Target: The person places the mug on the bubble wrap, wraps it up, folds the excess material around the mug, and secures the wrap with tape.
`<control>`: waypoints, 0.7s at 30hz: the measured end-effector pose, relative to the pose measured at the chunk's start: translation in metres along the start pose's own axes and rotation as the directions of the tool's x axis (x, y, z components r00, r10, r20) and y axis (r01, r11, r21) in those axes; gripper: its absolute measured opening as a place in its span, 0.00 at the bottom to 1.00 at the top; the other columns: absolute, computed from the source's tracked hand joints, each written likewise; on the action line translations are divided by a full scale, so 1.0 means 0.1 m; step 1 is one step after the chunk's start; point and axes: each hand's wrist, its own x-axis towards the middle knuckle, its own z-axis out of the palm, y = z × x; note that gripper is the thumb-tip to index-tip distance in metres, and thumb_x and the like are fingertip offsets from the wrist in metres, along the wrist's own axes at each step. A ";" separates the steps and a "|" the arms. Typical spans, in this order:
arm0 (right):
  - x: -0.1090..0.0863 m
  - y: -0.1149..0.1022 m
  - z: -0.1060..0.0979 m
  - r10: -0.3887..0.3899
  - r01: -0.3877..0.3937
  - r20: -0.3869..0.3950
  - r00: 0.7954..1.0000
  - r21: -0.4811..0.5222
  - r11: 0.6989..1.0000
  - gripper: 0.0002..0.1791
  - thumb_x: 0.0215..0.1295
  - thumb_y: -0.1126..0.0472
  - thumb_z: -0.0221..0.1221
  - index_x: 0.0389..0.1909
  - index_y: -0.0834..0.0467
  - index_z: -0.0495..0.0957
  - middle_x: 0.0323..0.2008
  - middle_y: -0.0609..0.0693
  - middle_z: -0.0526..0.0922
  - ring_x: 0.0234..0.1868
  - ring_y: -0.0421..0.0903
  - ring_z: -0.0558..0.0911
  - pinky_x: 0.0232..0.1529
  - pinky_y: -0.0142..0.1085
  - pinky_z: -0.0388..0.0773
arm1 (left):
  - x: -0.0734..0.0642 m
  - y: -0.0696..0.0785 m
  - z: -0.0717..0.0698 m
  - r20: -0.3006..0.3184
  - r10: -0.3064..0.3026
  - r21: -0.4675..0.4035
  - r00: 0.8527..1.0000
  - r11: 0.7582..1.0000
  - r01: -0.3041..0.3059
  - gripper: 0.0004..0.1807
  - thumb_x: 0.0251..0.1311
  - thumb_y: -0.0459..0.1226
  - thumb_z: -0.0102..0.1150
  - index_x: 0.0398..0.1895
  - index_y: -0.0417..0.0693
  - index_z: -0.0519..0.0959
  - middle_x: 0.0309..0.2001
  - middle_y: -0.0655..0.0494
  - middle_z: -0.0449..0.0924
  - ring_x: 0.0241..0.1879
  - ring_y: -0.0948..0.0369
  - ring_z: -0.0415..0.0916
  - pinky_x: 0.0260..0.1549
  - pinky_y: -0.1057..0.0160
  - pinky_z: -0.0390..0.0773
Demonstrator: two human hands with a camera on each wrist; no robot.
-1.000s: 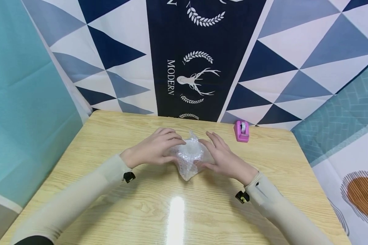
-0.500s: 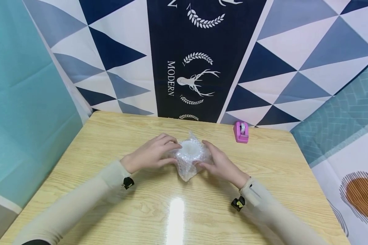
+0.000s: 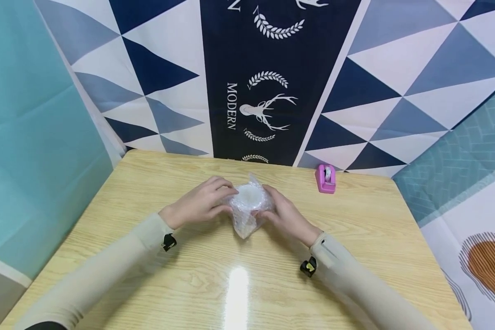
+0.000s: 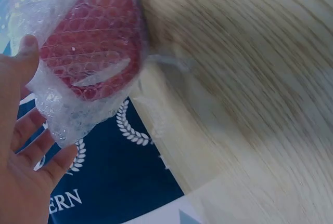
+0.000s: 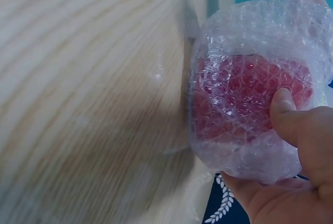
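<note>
A bundle in clear bubble wrap [image 3: 249,198] sits near the middle of the wooden table, its round whitish top facing up. Through the wrap in the left wrist view, a red patch [image 4: 99,42] shows on its side. My left hand [image 3: 203,201] holds the bundle's left side, thumb on the wrap and fingers toward the back. On the opposite side, my right hand [image 3: 288,214] grips it; in the right wrist view the thumb [image 5: 285,110] presses over the red area and the fingers go underneath or behind. What lies inside cannot be made out fully.
At the back right of the table [image 3: 181,275] stands a pink tape dispenser [image 3: 325,178] with a roll in it. A patterned cloth [image 3: 253,55] hangs behind the back edge, and a teal cloth [image 3: 37,128] hangs along the left.
The bundle has shifted slightly left. My right hand has moved left and closed more snugly around it, its earlier spread fingers now drawn in. My left hand stays on its side.
</note>
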 end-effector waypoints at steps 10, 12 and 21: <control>0.00 -0.03 -0.03 0.022 -0.021 0.041 0.999 -0.008 1.000 0.52 0.64 0.56 0.70 0.80 0.65 0.49 0.77 0.68 0.59 0.76 0.65 0.63 0.76 0.57 0.60 | -0.01 -0.06 -0.09 0.023 -0.002 0.001 1.000 1.000 0.002 0.30 0.64 0.50 0.69 0.64 0.45 0.78 0.61 0.46 0.78 0.64 0.50 0.73 0.68 0.48 0.72; -0.06 -0.02 -0.08 0.025 -0.025 0.045 0.999 -0.016 1.000 0.56 0.63 0.57 0.71 0.81 0.65 0.45 0.78 0.69 0.54 0.78 0.66 0.60 0.77 0.59 0.57 | 0.00 -0.04 -0.11 0.027 -0.008 -0.003 1.000 1.000 0.008 0.32 0.63 0.52 0.69 0.66 0.46 0.77 0.62 0.46 0.78 0.66 0.50 0.71 0.68 0.47 0.71; -0.24 0.03 -0.23 -0.006 0.007 0.019 1.000 -0.057 0.998 0.58 0.60 0.63 0.73 0.81 0.65 0.42 0.76 0.73 0.55 0.72 0.71 0.66 0.72 0.62 0.65 | 0.01 0.03 -0.22 0.011 -0.015 0.000 1.000 1.000 0.015 0.32 0.65 0.55 0.66 0.66 0.48 0.77 0.63 0.49 0.78 0.66 0.52 0.71 0.67 0.48 0.71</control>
